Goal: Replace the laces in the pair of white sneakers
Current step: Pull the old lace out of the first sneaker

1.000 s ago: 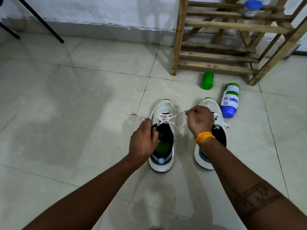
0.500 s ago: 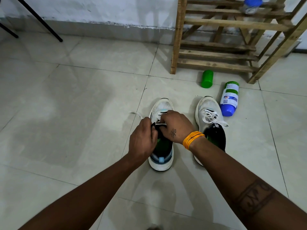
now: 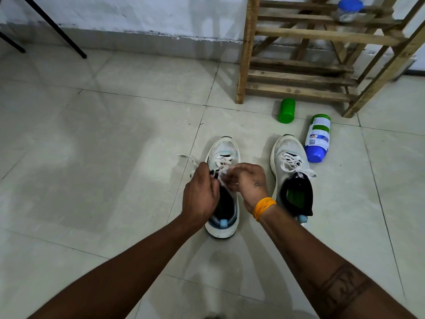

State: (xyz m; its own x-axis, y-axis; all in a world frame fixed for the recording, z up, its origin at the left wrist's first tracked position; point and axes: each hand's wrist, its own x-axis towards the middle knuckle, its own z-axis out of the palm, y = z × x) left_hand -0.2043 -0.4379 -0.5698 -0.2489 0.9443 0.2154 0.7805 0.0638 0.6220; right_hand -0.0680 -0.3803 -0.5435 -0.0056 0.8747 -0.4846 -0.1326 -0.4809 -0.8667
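Two white sneakers stand side by side on the tiled floor, toes pointing away from me. Over the tongue of the left sneaker (image 3: 224, 148) my left hand (image 3: 201, 193) and my right hand (image 3: 247, 183) meet, both pinching its white lace (image 3: 222, 174). One loose end of that lace (image 3: 186, 157) trails onto the floor to the left. The right sneaker (image 3: 288, 150) stands untouched, its lace (image 3: 293, 164) threaded and tied, ends hanging off its right side. An orange band circles my right wrist.
A blue-capped white bottle (image 3: 318, 138) lies on the floor just beyond the right sneaker, with a green cup (image 3: 287, 110) behind it. A wooden rack (image 3: 299, 77) stands at the back right, holding a blue-lidded jar (image 3: 348, 9). Black stand legs (image 3: 57, 31) at back left.
My right hand came in from a stretched-out pull to the right and now sits at the left sneaker's tongue beside my left hand. The lace strand that was taut is now bunched between the fingers.
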